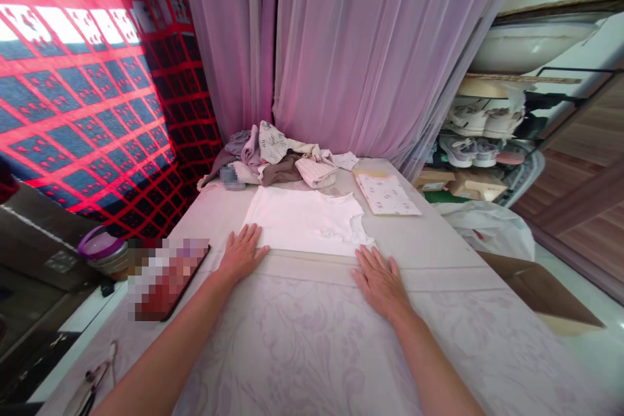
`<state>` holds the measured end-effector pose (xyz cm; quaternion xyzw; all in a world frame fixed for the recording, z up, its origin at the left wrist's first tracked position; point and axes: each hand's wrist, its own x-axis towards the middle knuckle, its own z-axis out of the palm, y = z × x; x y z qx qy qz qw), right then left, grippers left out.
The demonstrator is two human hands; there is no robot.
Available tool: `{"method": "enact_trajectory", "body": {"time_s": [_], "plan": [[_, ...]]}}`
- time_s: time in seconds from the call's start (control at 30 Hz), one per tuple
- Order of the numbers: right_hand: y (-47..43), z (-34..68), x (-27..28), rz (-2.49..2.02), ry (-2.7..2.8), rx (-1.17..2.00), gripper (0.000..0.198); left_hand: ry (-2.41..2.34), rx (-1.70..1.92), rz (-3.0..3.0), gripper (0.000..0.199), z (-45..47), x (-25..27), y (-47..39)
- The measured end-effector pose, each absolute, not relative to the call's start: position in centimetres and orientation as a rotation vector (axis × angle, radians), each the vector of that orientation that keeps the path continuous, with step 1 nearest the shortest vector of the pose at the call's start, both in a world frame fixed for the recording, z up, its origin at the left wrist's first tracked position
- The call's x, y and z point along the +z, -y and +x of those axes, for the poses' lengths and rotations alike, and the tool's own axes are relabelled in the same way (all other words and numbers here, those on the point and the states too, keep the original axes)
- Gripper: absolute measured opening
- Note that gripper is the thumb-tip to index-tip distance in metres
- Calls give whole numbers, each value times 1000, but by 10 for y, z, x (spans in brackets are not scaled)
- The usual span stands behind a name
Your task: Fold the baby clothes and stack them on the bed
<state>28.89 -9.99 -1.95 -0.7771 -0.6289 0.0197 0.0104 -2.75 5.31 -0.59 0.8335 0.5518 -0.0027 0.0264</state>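
Left hand (242, 252), right hand (383, 281) — both spread flat, gripping nothing — right at the white top (299, 218)'s near corners.

Beyond the fingers (249, 234): lilac curtain (341, 52). Left of them: dark-edged device (176, 276), purple-lidded bucket (101, 244). Far right: shoes (459, 151), cardboard box (539, 289).

Left hand (242, 249) lies flat, palm down, thumb out | right hand (383, 283) palm down, fingers spread | bare forearms (178, 331) stretch forward!
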Motion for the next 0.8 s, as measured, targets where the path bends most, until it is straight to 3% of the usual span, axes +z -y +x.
{"method": "enact_trajectory", "body": {"time_s": [0.43,0.8], "plan": [[100,287,-18,-2441,1941,23,52,-1919,198,2542,52,-43,-6,-4],[100,283,-16,-2516,1866,-24,51,-1975,316,2433,58,-46,-10,1]]}}
